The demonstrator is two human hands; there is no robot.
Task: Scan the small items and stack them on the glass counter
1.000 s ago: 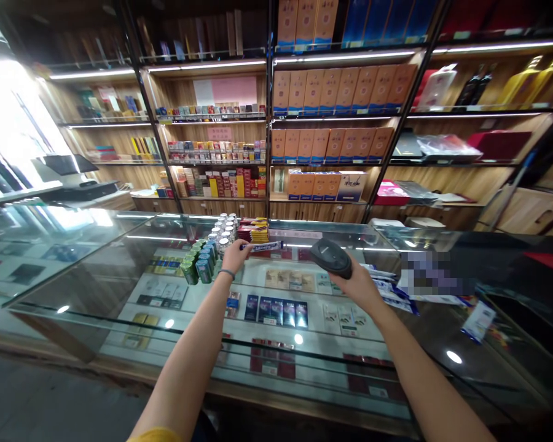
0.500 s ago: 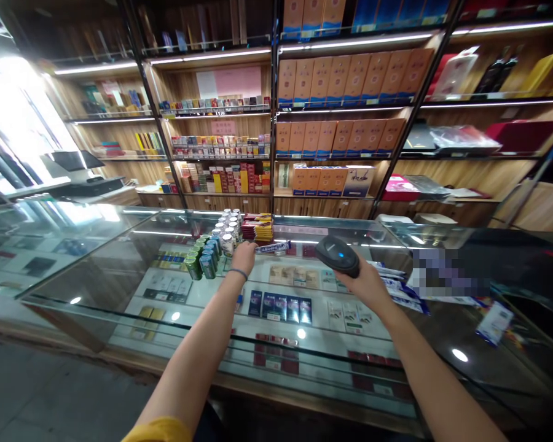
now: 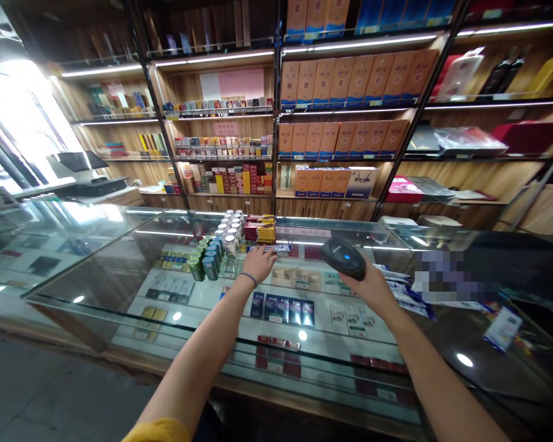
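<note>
A black handheld barcode scanner [image 3: 343,258], with a blue light on its top, is gripped in my right hand [image 3: 373,288] above the glass counter. My left hand [image 3: 259,264] reaches over the counter top, palm down with the fingers stretched out. Just beyond its fingertips lies a narrow blue-and-white packet [image 3: 282,248], partly hidden by the fingers; whether they touch it I cannot tell. Rows of small cans, green [image 3: 196,265], blue [image 3: 211,267] and white [image 3: 231,245], stand left of that hand. Stacked red and yellow packets [image 3: 266,230] sit behind the packet.
The glass display counter [image 3: 299,344] holds boxed goods on its inner shelves. Several blue-and-white packets [image 3: 400,288] lie right of my right hand, near a loose white-and-blue packet [image 3: 502,329]. Behind the counter rise shelves with orange boxes [image 3: 341,138]. A monitor [image 3: 80,161] stands far left.
My left hand has shifted right, and its fingers have gone from closed at the packet's left end to stretched out. The scanner stays in my right hand; the view has shifted slightly.
</note>
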